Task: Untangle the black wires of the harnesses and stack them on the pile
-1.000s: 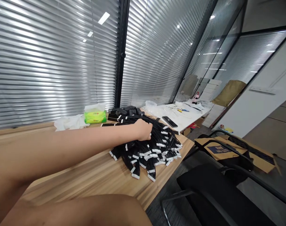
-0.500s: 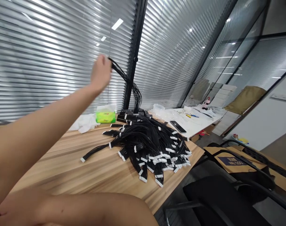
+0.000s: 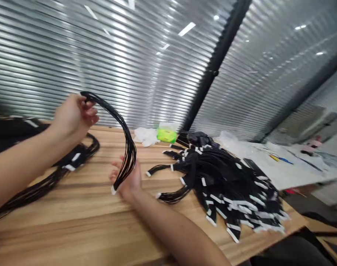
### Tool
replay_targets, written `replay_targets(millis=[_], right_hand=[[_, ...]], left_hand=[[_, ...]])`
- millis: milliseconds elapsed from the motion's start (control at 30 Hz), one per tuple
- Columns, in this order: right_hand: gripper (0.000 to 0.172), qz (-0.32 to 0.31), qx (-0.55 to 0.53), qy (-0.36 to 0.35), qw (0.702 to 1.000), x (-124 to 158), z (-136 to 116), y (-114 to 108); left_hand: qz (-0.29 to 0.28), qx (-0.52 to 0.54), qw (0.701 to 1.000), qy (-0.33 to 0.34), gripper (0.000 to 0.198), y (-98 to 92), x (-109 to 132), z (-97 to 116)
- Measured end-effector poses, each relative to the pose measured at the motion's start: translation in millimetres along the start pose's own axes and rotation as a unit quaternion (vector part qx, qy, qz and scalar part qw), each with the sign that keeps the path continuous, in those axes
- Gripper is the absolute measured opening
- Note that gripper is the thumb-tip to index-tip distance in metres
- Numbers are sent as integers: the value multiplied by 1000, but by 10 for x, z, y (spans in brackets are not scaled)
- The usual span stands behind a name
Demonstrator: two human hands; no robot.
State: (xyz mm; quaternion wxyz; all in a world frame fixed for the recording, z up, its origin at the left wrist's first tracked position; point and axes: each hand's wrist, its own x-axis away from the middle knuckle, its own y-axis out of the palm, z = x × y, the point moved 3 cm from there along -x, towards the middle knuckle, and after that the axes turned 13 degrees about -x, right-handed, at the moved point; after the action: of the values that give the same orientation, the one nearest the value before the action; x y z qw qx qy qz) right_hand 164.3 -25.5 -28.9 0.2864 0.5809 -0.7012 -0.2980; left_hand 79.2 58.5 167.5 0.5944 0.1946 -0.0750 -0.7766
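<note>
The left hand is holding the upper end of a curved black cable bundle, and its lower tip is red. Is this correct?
Not quite: the lower tip is white, not red, as the head view shows. The left hand does hold the upper end of the curved black cable bundle.

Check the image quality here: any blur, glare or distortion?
Head view: white ends on the cable pile look smeared, and the far desk is soft; head view: strands of the held bundle separate fairly well; head view: bright glare streaks the blinds; head view: the dark post slants, from tilt or lens I cannot tell.
</note>
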Motion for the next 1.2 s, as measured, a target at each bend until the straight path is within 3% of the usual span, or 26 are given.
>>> replay_targets(millis=[167, 300, 400, 467, 567, 667, 767, 833, 900, 933, 1000, 1067, 1200], right_hand=[[43, -4, -81, 44, 996, 112, 64, 20], [57, -19, -73, 73, 994, 239, 71, 70], [64, -37, -26, 69, 997, 318, 57, 84], [56, -18, -3, 36, 999, 345, 43, 63], [34, 64, 17, -37, 997, 361, 31, 0], [31, 81, 79, -42, 993, 364, 68, -13], [24, 79, 91, -36, 992, 359, 78, -21], [19, 116, 16, -39, 992, 352, 53, -53], [18, 161, -52, -21, 985, 343, 30, -86], [19, 173, -69, -5, 982, 337, 22, -94], [28, 155, -80, 33, 984, 324, 16, -80], [41, 106, -68, 59, 990, 317, 16, -43], [47, 61, -36, 26, 997, 336, -5, 5]], left_hand=[[40, -4, 996, -84, 13, -707, 291, -425], [103, 14, 989, -107, 8, -1053, 514, -861], [154, 35, 982, -107, 5, -1194, 619, -1053], [156, 48, 980, -110, 3, -1227, 639, -1083], [142, 58, 981, -118, 3, -1234, 631, -1058], [133, 52, 981, -127, 5, -1226, 673, -1077], [72, 12, 984, -162, 12, -1171, 850, -1188], [-68, -109, 974, -185, 12, -1079, 1029, -1260], [-233, -196, 935, -180, 12, -981, 1213, -1294], [-285, -222, 917, -171, 14, -954, 1279, -1293], [-307, -257, 904, -151, 20, -950, 1322, -1272], [-293, -297, 898, -144, 22, -969, 1285, -1260], [-251, -278, 909, -185, 23, -987, 1175, -1270]])
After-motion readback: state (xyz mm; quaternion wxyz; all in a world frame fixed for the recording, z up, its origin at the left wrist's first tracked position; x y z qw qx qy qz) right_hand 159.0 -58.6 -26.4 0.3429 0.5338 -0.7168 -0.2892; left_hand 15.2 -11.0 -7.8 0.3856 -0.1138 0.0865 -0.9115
